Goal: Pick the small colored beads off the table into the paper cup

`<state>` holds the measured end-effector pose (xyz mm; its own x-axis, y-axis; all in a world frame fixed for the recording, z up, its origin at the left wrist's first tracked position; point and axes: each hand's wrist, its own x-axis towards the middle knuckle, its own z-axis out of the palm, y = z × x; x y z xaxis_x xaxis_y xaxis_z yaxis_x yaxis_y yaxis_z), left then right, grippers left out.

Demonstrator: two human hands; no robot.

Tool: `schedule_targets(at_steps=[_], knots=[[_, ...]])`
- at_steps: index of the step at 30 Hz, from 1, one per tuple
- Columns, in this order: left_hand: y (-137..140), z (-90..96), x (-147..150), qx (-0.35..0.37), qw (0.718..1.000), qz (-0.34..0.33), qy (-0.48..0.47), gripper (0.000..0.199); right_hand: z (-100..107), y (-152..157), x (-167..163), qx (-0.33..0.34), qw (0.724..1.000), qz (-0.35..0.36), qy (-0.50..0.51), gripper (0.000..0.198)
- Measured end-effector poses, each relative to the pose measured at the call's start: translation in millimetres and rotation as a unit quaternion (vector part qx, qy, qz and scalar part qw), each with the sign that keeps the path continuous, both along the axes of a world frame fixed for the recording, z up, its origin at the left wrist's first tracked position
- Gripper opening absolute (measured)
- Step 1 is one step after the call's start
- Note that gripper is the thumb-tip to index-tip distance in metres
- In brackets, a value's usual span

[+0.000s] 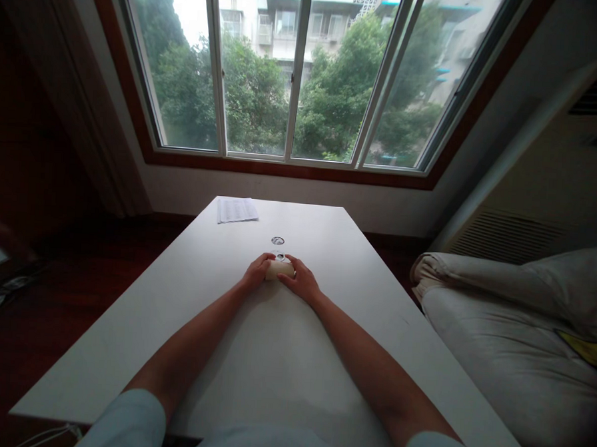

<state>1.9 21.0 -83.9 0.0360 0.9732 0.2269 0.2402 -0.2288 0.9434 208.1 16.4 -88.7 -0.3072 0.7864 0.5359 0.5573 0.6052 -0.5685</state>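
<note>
Both arms reach forward over the white table [250, 381]. Between the hands is a small cream-coloured rounded container [279, 270], with a whitish top and a dark ring on it; its exact kind is too small to tell. My left hand [258, 271] grips it from the left side, fingers curled along its edge. On the right side my right hand [303, 280] is closed around it, thumb across the near face. Just beyond the container a round disc [277, 240] with a dark rim and pale middle lies flat on the table.
Printed papers [238, 210] lie at the table's far left corner. Past the far edge is a window [290, 83] above a wall. A covered sofa [502, 347] stands on the right, and cables [4, 295] lie on the dark floor at left.
</note>
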Motion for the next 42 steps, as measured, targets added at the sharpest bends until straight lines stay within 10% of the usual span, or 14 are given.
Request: schedule_targets(at_steps=[42], knots=[[-6, -2.2, 2, 0.018, 0.996, -0.05, 0.076, 0.06, 15, -6, 0, 0.072, 0.989, 0.012, 0.132, 0.042]])
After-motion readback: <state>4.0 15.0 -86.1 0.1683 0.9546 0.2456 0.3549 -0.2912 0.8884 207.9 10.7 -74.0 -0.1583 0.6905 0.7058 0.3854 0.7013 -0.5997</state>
